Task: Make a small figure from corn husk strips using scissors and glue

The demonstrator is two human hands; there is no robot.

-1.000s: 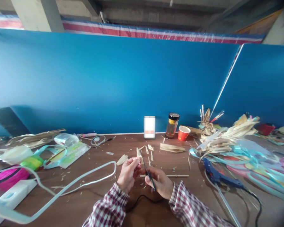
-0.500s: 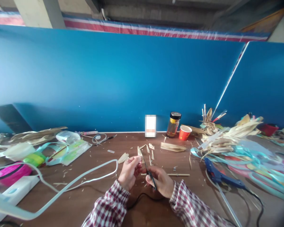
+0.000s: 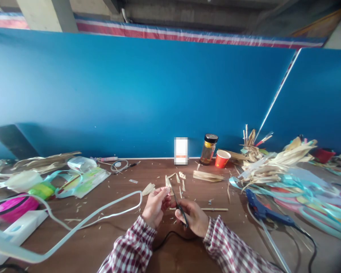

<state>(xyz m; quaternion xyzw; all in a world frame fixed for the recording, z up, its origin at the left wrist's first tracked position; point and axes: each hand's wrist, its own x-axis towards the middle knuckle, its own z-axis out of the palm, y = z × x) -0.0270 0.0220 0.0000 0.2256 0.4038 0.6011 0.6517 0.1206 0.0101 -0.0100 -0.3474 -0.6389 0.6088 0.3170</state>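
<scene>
My left hand [image 3: 155,207] is closed in a pinch on a small pale strip of dried husk [image 3: 167,183], held up over the brown table [image 3: 110,242]. My right hand [image 3: 193,217] is wrapped round a thin black tool [image 3: 179,207], which looks like small scissors, its tip reaching the husk strip. Both hands sit close together at the near middle of the table, plaid sleeves below them. Cut husk pieces [image 3: 179,181] lie just beyond the hands, and a thin wooden stick [image 3: 214,209] lies to the right.
A blue glue gun [image 3: 265,211] with its cord lies at right beside a heap of husks and pale blue ribbon [image 3: 284,178]. A jar [image 3: 208,149] and red paper cup [image 3: 222,159] stand by the blue wall. A whitish tube [image 3: 82,223], pink spool [image 3: 13,204] and packets lie left.
The hands have stayed nearly in place; the view has shifted slightly. The black tool sits a little lower against the husk strip than a second ago.
</scene>
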